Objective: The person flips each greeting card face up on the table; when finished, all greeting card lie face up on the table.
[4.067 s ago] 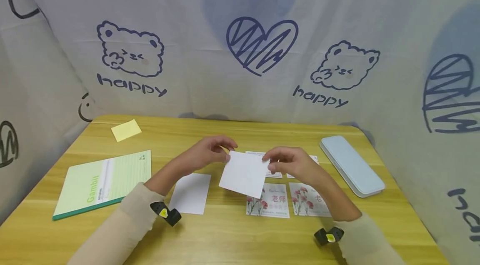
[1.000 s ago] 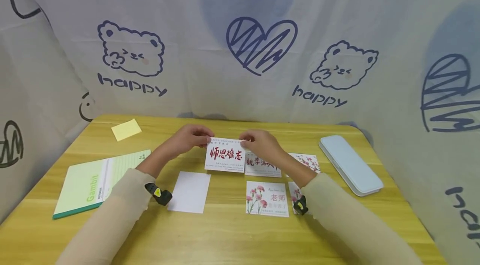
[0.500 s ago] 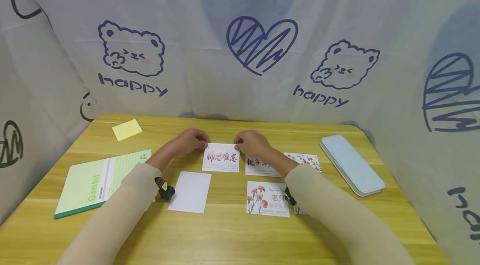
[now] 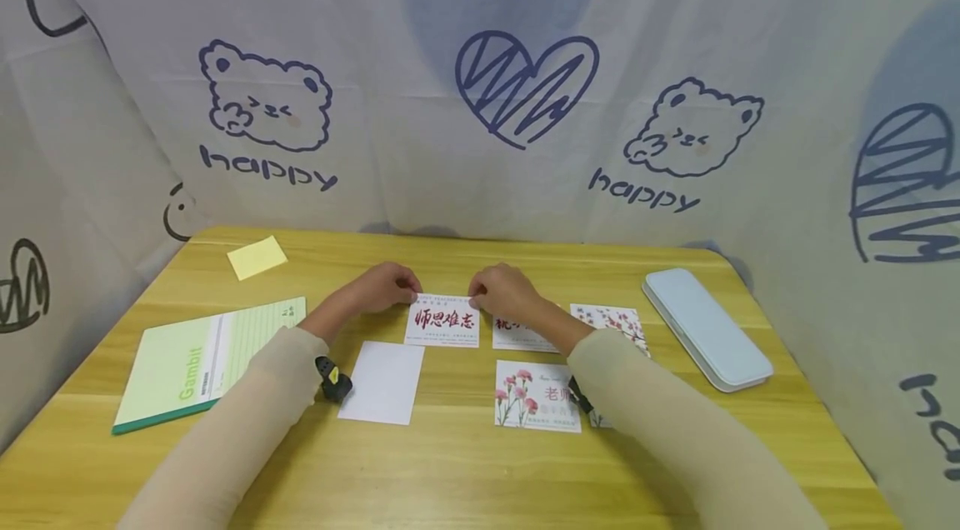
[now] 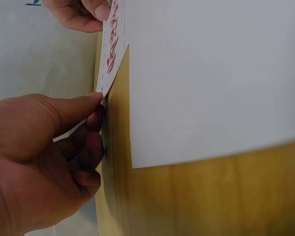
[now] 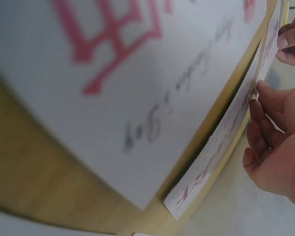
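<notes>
Your left hand (image 4: pixel 382 287) and right hand (image 4: pixel 504 292) are each pinching a top corner of the red-lettered card (image 4: pixel 444 322), setting it on the desk (image 4: pixel 450 463) at mid-frame, left of the card row. Next, I'd judge, you're releasing and flattening it. Your right forearm is hiding the neighbouring cards (image 4: pixel 536 397).

Soft, even light fills the head view, throwing faint shadows under the beige sleeves onto the yellow wooden table (image 4: pixel 465 472), with no glare. Edges bow slightly from the wide lens. Both wrist views are blurred at close range, the red-lettered white card (image 6: pixel 137 83) badly out of focus.
</notes>
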The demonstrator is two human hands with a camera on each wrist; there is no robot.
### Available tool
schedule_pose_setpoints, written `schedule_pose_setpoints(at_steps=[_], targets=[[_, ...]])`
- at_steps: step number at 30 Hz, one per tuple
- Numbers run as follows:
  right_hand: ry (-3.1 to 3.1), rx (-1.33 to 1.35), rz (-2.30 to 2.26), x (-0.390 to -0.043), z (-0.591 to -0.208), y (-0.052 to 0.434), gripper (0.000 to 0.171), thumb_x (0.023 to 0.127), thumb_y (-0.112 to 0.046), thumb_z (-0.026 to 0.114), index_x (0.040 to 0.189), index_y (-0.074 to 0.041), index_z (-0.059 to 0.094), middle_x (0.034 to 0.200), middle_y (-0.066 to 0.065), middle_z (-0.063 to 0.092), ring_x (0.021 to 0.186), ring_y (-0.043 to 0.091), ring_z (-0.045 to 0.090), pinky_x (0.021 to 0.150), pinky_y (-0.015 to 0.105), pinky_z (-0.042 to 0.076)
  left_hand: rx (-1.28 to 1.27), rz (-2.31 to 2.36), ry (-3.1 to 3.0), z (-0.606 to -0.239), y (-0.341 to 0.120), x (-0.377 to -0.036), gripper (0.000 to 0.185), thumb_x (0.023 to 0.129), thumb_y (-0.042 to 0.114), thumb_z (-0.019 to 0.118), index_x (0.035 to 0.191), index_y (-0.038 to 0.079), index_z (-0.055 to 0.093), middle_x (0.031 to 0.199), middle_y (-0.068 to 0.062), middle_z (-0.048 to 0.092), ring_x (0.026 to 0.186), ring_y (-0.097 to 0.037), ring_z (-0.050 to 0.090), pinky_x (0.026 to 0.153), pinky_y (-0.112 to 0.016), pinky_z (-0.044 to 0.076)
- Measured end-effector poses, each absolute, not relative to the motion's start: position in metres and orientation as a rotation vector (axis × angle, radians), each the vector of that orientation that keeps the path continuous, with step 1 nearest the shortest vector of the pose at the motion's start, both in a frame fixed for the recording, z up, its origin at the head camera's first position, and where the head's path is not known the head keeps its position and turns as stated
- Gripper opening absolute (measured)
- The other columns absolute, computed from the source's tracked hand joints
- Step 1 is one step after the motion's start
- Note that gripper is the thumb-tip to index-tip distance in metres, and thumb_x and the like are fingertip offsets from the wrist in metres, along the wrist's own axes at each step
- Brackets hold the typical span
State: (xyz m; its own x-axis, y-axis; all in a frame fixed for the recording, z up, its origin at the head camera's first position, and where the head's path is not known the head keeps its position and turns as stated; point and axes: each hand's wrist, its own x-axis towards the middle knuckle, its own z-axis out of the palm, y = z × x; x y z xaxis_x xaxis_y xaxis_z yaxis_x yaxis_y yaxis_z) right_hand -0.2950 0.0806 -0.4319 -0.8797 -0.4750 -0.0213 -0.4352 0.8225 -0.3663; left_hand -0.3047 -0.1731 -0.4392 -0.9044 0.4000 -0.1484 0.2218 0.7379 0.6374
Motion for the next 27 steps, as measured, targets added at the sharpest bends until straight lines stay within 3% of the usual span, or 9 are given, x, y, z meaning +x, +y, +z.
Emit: schedule_pose_setpoints(at_steps=[10, 15, 20, 27], targets=[[2.926, -0.759, -0.481, -0.299, -0.438, 0.08, 0.015, 0.097, -0.027, 0.068, 0.106, -0.017, 0.075, 0.099, -0.003, 0.072, 0.095, 0.015, 0.059, 0.096, 0.039, 0.046, 0.47, 0.916, 2.699, -0.442, -0.174, -0.304, 0.011, 0.1, 0.01, 0.061, 0.104, 0.006, 0.07, 0.105, -0.009, 0.067, 0.093, -0.022, 0.055, 0.086, -0.038, 0.044], [2.914, -0.745, -0.647, -0.293, -0.432, 0.079, 0.021, 0.1, -0.025, 0.065, 0.116, -0.015, 0.073, 0.1, -0.003, 0.069, 0.088, 0.014, 0.058, 0.081, 0.034, 0.049, 0.458, 0.949, 2.717, -0.43, -0.181, -0.296, 0.016, 0.102, 0.016, 0.058, 0.109, 0.007, 0.069, 0.111, -0.01, 0.067, 0.097, -0.023, 0.057, 0.089, -0.04, 0.046], [2.773, -0.727, -0.936, -0.268, -0.429, 0.068, 0.023, 0.099, -0.027, 0.065, 0.117, -0.014, 0.071, 0.098, -0.003, 0.065, 0.082, 0.014, 0.057, 0.067, 0.03, 0.047, 0.491, 0.941, 2.731, -0.418, -0.196, -0.279, 0.016, 0.101, 0.015, 0.06, 0.11, 0.005, 0.069, 0.109, -0.01, 0.066, 0.095, -0.023, 0.056, 0.084, -0.038, 0.047], [2.637, -0.703, -1.073, -0.222, -0.438, 0.046, 0.022, 0.095, -0.032, 0.069, 0.112, -0.018, 0.072, 0.09, -0.009, 0.066, 0.08, 0.009, 0.059, 0.072, 0.028, 0.047, 0.537, 0.914, 2.601, -0.419, -0.211, -0.251, 0.015, 0.095, 0.016, 0.069, 0.108, 0.007, 0.07, 0.099, -0.005, 0.065, 0.089, -0.019, 0.054, 0.078, -0.033, 0.046]])
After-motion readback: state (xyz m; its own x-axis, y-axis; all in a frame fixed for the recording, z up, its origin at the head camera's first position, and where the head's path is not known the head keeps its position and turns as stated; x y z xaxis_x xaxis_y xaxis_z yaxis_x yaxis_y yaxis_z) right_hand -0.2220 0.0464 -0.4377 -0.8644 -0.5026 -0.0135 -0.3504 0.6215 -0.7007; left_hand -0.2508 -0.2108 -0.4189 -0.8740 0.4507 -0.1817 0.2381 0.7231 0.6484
